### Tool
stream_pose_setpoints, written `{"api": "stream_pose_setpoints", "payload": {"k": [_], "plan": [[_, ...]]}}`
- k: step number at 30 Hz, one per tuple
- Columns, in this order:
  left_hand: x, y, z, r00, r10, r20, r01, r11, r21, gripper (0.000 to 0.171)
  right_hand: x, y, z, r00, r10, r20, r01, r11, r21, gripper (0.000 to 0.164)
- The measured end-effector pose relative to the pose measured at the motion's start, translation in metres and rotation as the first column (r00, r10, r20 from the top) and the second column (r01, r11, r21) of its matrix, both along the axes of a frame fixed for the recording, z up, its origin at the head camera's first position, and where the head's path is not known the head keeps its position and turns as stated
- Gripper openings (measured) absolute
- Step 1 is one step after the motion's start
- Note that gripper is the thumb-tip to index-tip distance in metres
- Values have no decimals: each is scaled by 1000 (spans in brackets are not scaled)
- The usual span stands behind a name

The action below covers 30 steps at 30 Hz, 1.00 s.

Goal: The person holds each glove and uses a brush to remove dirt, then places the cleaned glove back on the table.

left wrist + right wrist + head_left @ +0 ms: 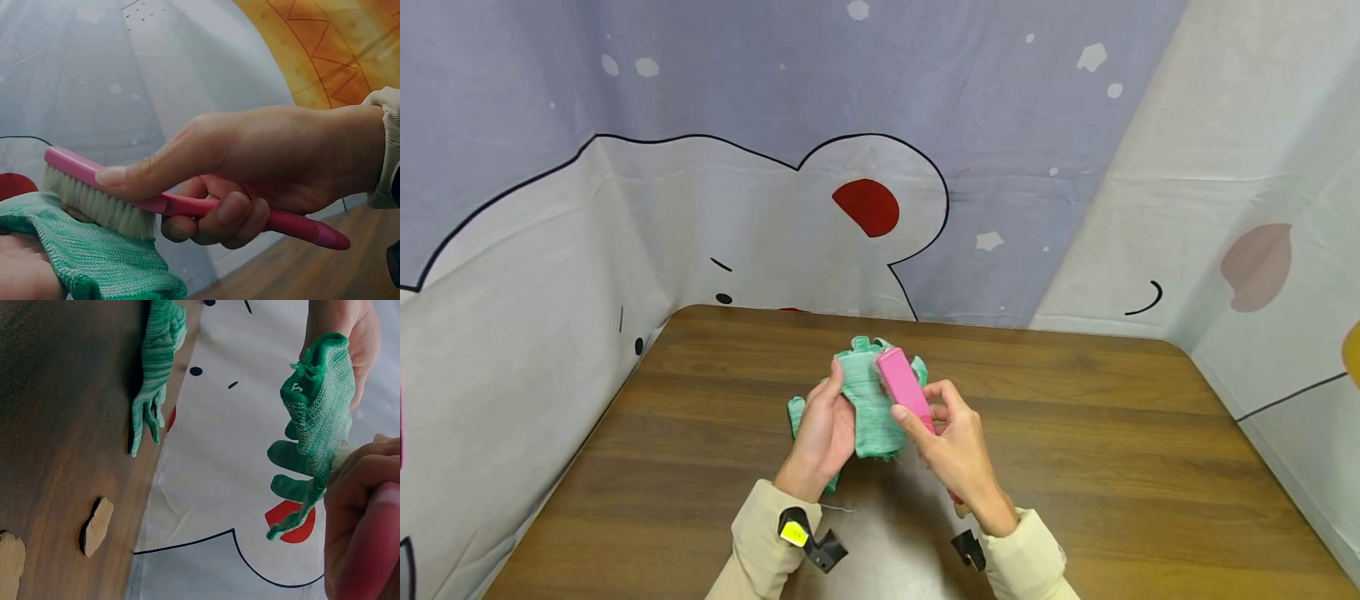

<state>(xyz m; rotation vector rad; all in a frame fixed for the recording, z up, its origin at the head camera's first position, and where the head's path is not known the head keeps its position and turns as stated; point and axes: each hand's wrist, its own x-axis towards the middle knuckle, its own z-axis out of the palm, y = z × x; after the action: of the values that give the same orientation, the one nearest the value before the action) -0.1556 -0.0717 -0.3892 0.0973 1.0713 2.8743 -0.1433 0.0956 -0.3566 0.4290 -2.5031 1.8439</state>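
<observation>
Upright in front of me, a green knit glove (pixel 874 421) is held in my left hand (pixel 823 432), the thumb along its near side. My right hand (pixel 958 446) grips a pink brush (pixel 901 385) by its handle, the thumb pressing on the back of its head. In the left wrist view, the white bristles (pixel 100 203) rest on the glove's fabric. A small brown patch (pixel 78 215) shows at the bristles' edge. The glove's ragged cuff (pixel 306 381) and dangling fingers appear in the right wrist view.
A second green glove (pixel 157 359) lies on the wooden table (pixel 1075 433), partly behind my left hand in the head view. Two flat brown pieces (pixel 98 526) lie on the tabletop. Printed cloth (pixel 760 225) hangs around the table's far and side edges.
</observation>
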Motion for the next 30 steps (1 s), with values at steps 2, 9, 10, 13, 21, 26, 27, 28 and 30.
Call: {"api": "stream_pose_setpoints", "payload": {"k": [2,9,10,13,21,26,27,28,30], "plan": [[0,0,0,1000,4,-1,-4,1000,0,54,-4,1,-8,1000,-2,6,1,1000,2,34],[0,-2,2,1000,29,-10,-29,999,32,54,-8,3,-19,999,-25,-40,26,999,18,38],[0,-3,2,1000,29,-13,-28,999,37,53,-8,3,-19,999,-24,-45,25,999,20,39],[0,-5,2,999,39,0,-39,998,51,52,-7,3,-19,999,-23,-47,24,999,28,39],[-2,-8,4,998,23,51,-28,995,100,58,-8,4,-20,998,-40,-38,42,998,56,39],[-3,-12,4,998,-4,59,-3,992,124,58,-8,5,-20,997,-61,-37,64,996,59,38],[-3,-12,4,998,-6,57,-1,992,125,57,-9,5,-20,997,-64,-38,66,996,59,38],[-3,-13,4,999,-5,53,-1,992,123,58,-9,5,-20,997,-65,-41,68,996,62,38],[-4,-15,5,999,1,47,-7,992,123,57,-10,4,-20,997,-65,-45,68,995,66,38]]}}
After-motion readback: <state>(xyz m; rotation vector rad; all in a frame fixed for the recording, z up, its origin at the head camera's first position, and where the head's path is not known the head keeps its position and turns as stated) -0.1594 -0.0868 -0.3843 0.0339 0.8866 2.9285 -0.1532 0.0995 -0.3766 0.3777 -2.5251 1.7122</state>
